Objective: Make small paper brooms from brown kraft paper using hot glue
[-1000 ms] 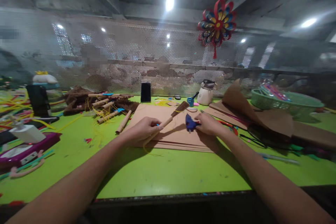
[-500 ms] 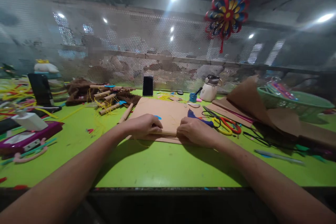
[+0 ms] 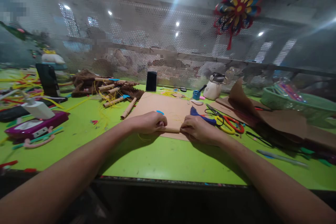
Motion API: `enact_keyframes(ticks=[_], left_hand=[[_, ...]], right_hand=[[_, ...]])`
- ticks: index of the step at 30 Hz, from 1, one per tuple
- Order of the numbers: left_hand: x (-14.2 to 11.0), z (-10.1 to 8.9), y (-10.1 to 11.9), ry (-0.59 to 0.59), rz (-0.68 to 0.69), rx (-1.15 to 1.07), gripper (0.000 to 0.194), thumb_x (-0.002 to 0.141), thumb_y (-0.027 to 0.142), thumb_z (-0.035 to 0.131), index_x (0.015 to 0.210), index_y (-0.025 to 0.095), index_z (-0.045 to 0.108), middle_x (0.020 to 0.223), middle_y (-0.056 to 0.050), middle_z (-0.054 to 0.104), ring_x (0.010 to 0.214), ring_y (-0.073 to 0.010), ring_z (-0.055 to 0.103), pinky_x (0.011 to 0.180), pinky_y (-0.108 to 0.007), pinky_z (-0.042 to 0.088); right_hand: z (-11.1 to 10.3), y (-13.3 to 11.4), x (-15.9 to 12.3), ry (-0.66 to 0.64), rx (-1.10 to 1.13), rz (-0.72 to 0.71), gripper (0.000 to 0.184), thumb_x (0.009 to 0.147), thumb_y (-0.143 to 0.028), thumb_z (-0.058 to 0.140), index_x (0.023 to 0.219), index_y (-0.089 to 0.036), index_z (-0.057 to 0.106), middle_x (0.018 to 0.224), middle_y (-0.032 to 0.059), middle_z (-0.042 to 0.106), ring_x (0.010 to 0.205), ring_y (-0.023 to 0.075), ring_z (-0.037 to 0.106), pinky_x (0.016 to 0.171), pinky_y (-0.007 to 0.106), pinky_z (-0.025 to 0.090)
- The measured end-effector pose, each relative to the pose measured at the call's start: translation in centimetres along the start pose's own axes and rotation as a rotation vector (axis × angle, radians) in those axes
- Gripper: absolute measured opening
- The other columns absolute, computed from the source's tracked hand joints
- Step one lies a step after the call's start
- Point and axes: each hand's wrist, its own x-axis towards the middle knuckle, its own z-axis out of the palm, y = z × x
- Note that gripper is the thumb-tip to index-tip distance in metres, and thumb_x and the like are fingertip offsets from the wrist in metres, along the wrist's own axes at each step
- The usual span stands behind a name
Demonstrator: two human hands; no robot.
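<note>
A brown paper sheet (image 3: 168, 103) lies flat on the green table. At its near edge is a narrow paper roll (image 3: 172, 130), made of the same brown paper. My left hand (image 3: 149, 121) pinches the roll's left part with curled fingers, beside a small blue piece (image 3: 160, 112) on the sheet. Closed on the right end of the roll is my right hand (image 3: 199, 127). Just beyond that hand lie a blue tool (image 3: 203, 116), shaped like a glue gun, and scissors with yellow handles (image 3: 225, 125) and orange-red handles (image 3: 234, 125).
Several paper tubes (image 3: 113, 102) with yellow strands lie at the back left. A purple power strip (image 3: 36, 126) with a white charger stands left. A phone (image 3: 151, 81), a blue pot (image 3: 196, 95) and a white jug (image 3: 213, 89) stand behind. Right are crumpled brown paper (image 3: 278, 120) and a green basket (image 3: 309, 106).
The camera view has shifted, so the background sits further right. Both hands stay on the roll at the sheet's near edge, and less paper shows in front of them.
</note>
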Motion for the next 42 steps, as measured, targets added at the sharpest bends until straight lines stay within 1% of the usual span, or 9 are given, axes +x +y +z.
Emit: enact_keyframes(ticks=[6,14,17,20,27,34,38,40,42], left_hand=[[0.3,0.7,0.1,0.107,0.073,0.092,0.006,0.074,0.016,0.052,0.073,0.017,0.058,0.075,-0.003,0.056,0.063,-0.0121,0.046,0.057,-0.023,0.031],[-1.0,2.4,0.7,0.270,0.063,0.044,0.020,0.084,0.026,0.048,0.074,0.015,0.061,0.079,-0.004,0.052,0.071,-0.0131,0.048,0.062,-0.023,0.035],[-1.3,2.3,1.1,0.279,0.076,0.003,0.024,0.087,0.029,0.046,0.081,0.015,0.065,0.080,-0.005,0.055,0.074,-0.0136,0.050,0.066,-0.024,0.037],[-1.3,2.3,1.4,0.299,0.045,-0.054,0.022,0.086,0.027,0.048,0.080,0.015,0.066,0.078,-0.005,0.057,0.073,-0.0134,0.052,0.067,-0.024,0.039],[-0.8,2.5,1.2,0.302,-0.046,-0.123,0.012,0.079,0.024,0.058,0.075,0.014,0.066,0.075,-0.004,0.060,0.072,-0.0135,0.054,0.066,-0.024,0.039],[-0.8,2.4,1.0,0.288,-0.065,-0.149,0.011,0.078,0.024,0.057,0.076,0.015,0.064,0.074,-0.003,0.061,0.071,-0.0137,0.052,0.064,-0.024,0.038],[-0.7,2.4,0.9,0.274,-0.077,-0.147,0.012,0.078,0.026,0.057,0.075,0.015,0.063,0.074,-0.003,0.061,0.071,-0.0141,0.052,0.064,-0.025,0.038],[-0.7,2.4,0.9,0.249,-0.076,-0.142,0.014,0.078,0.027,0.056,0.075,0.015,0.063,0.075,-0.003,0.062,0.071,-0.0145,0.052,0.064,-0.025,0.037],[-0.7,2.3,0.9,0.232,-0.089,-0.144,0.015,0.078,0.027,0.055,0.076,0.015,0.063,0.074,-0.004,0.062,0.070,-0.0147,0.052,0.062,-0.025,0.037]], right_hand=[[1.0,0.4,0.3,0.054,-0.183,-0.027,0.018,0.081,-0.018,0.051,0.070,-0.013,0.064,0.073,0.0067,0.056,0.071,0.0145,0.049,0.062,0.025,0.036],[0.6,-1.6,0.0,0.020,-0.315,-0.094,0.020,0.081,-0.017,0.052,0.065,-0.013,0.061,0.071,0.0072,0.055,0.072,0.0160,0.045,0.061,0.028,0.032],[0.4,-2.2,-0.2,-0.020,-0.339,-0.106,0.020,0.083,-0.014,0.050,0.067,-0.013,0.062,0.071,0.0078,0.055,0.073,0.0169,0.044,0.060,0.029,0.031],[0.3,-2.7,-0.4,-0.047,-0.373,-0.128,0.020,0.083,-0.012,0.050,0.068,-0.012,0.063,0.071,0.0085,0.055,0.074,0.0181,0.043,0.060,0.030,0.030],[0.6,-3.0,-0.8,-0.024,-0.391,-0.112,0.019,0.083,-0.013,0.049,0.071,-0.012,0.064,0.072,0.0092,0.055,0.076,0.0193,0.043,0.062,0.031,0.030],[0.9,-2.0,-0.4,0.057,-0.255,0.023,0.023,0.088,-0.024,0.047,0.074,-0.012,0.062,0.077,0.0080,0.057,0.070,0.0151,0.048,0.061,0.027,0.034],[1.0,-1.8,-0.3,0.142,-0.174,0.077,0.019,0.087,-0.021,0.047,0.090,-0.012,0.063,0.083,0.0089,0.059,0.078,0.0166,0.052,0.068,0.027,0.038],[1.2,-1.9,-0.3,0.163,-0.148,0.082,0.019,0.087,-0.021,0.047,0.096,-0.012,0.063,0.084,0.0090,0.060,0.078,0.0169,0.053,0.068,0.027,0.038],[1.4,-2.0,-0.3,0.129,-0.135,0.045,0.020,0.088,-0.022,0.047,0.092,-0.014,0.065,0.081,0.0081,0.059,0.075,0.0162,0.052,0.065,0.027,0.037]])
